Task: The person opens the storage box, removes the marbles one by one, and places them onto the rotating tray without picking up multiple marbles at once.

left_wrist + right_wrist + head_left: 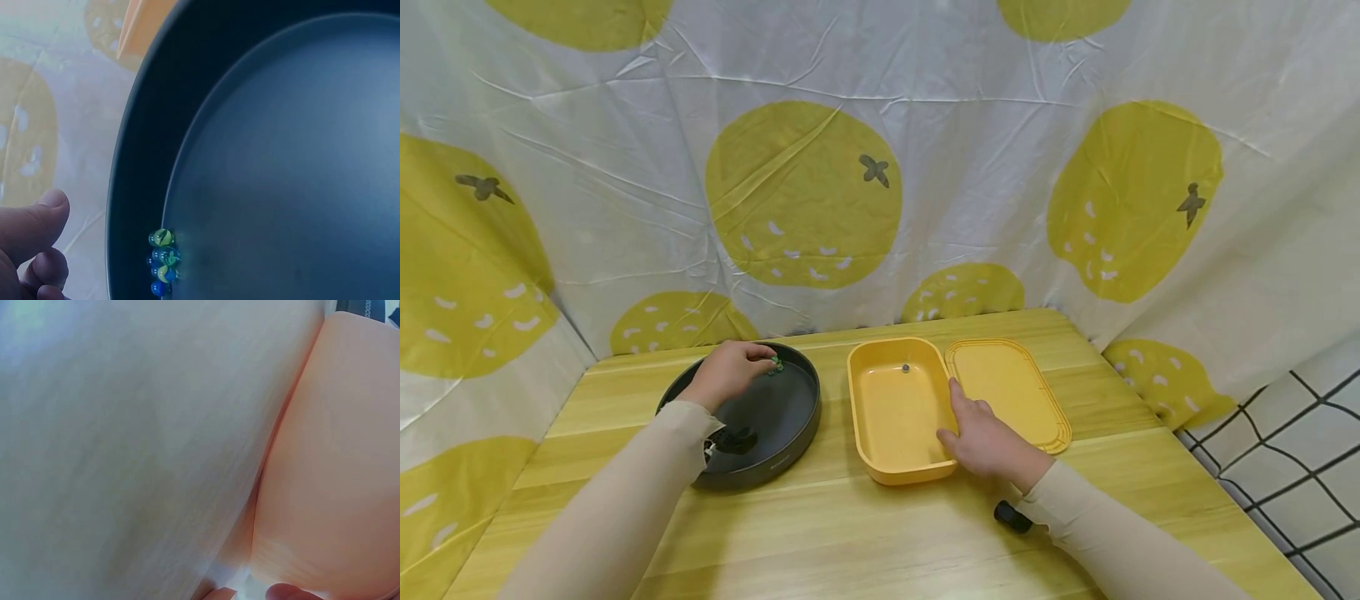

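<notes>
Over the far part of a dark round pan (767, 425) is my left hand (730, 373), thumb and loosely bent fingers close to several glass marbles (777, 365). In the left wrist view the marbles (164, 256), green, yellow and blue, line up along the pan's inner wall; a gap shows between thumb and fingers. My right hand (988, 442) holds the right side of a yellow rectangular container (895, 425), thumb over the rim and index finger stretched along it. A single small marble (906, 368) lies inside near the far end.
A flat yellow lid (1003, 387) lies right of the container, beside the right hand. Everything stands on a wood-grain table (820, 542). Behind it hangs a white curtain (955, 183) with yellow fruit shapes; a black wire grid (1292, 458) is at the right.
</notes>
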`<state>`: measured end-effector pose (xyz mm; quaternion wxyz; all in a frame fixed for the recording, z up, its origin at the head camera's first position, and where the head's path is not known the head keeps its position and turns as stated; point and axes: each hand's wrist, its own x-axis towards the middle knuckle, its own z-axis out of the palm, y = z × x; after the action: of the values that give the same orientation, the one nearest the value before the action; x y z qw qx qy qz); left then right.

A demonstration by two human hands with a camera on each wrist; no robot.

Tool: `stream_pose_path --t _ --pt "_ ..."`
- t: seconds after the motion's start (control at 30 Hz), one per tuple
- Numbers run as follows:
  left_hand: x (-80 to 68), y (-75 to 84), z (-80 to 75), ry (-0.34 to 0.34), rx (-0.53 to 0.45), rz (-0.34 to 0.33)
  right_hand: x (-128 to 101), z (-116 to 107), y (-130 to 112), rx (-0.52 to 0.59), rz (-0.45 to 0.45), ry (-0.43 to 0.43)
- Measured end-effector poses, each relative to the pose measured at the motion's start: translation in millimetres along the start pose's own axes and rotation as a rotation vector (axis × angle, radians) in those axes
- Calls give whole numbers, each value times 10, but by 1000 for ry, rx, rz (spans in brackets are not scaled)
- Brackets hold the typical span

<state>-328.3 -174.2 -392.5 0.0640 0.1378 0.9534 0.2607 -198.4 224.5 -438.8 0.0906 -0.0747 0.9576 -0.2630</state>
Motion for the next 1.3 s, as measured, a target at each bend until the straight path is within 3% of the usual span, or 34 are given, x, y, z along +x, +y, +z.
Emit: stream_pose_path --t 0.43,0.63,0.8,1.07,1.3 --pt "7 -23 31 7 -17 -21 5 8 20 0 5 4" --pt "26 80 27 -6 -49 -6 4 8 36 -11 2 10" --pt "78 364 97 -1 -102 43 2 -11 31 -11 3 11" --pt "236 1056 346 -7 -214 101 11 -9 21 3 5 8" --pt "428 1469 640 -39 -361 67 4 10 -3 21 12 -1"
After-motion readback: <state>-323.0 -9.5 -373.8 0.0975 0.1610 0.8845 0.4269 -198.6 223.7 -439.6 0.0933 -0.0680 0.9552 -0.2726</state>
